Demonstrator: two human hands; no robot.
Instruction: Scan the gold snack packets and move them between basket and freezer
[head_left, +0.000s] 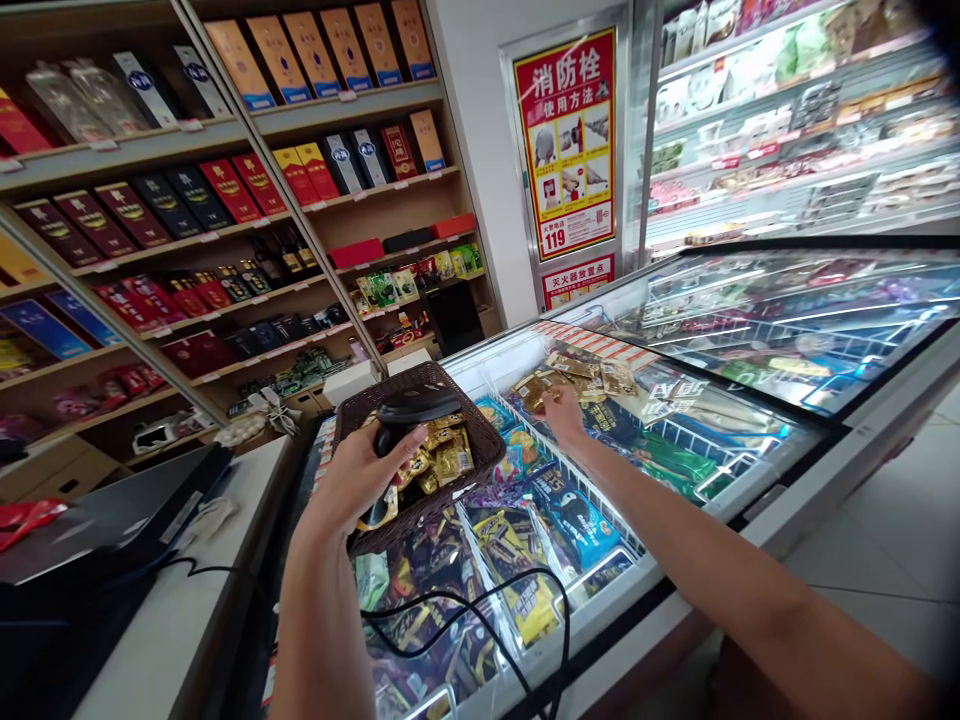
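My left hand (367, 465) is closed around the handle of a black barcode scanner (420, 402). The scanner's head is over a dark brown wicker basket (484, 430), in which small gold packets (452, 455) lie. Farther right, my right hand (564, 412) reaches over the freezer's glass top, its fingers pinched on a gold packet (534, 388). More gold packets (592, 370) lie in a loose pile just beyond those fingers. The scanner's black cable (450, 598) loops across the glass in front of me.
Under the glass of the chest freezer (645, 630), bagged ice creams sit in wire baskets. A counter (199, 590) with a dark-edged device stands at left. Shelves of boxed goods (180, 200) line the wall behind, and a lit display cooler (787, 130) stands at the back right.
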